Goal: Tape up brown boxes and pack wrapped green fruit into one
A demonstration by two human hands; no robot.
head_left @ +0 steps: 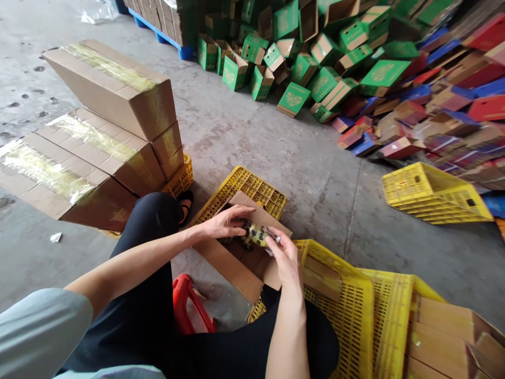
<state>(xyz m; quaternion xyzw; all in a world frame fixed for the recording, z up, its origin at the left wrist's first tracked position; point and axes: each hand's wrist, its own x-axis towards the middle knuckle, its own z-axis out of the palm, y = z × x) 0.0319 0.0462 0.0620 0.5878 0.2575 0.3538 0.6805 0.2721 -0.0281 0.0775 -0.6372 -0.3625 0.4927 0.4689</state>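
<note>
A yellow item with black spots, apparently in clear crinkled plastic, lies above an open cardboard box. My right hand grips its right end between thumb and fingers. My left hand is at its other end, fingers stretched out and apart, the thumb close to or touching it. I cannot make out exactly what the item is. The box's flaps are spread, and my hands hide part of its inside, where more dark and yellow pieces show. Under the box is a yellow plastic crate.
Taped cartons are stacked at my left. Yellow crates with cardboard stand at my right, and another crate lies farther off. A red stool is between my legs. Green boxes and red-blue boxes lie piled beyond.
</note>
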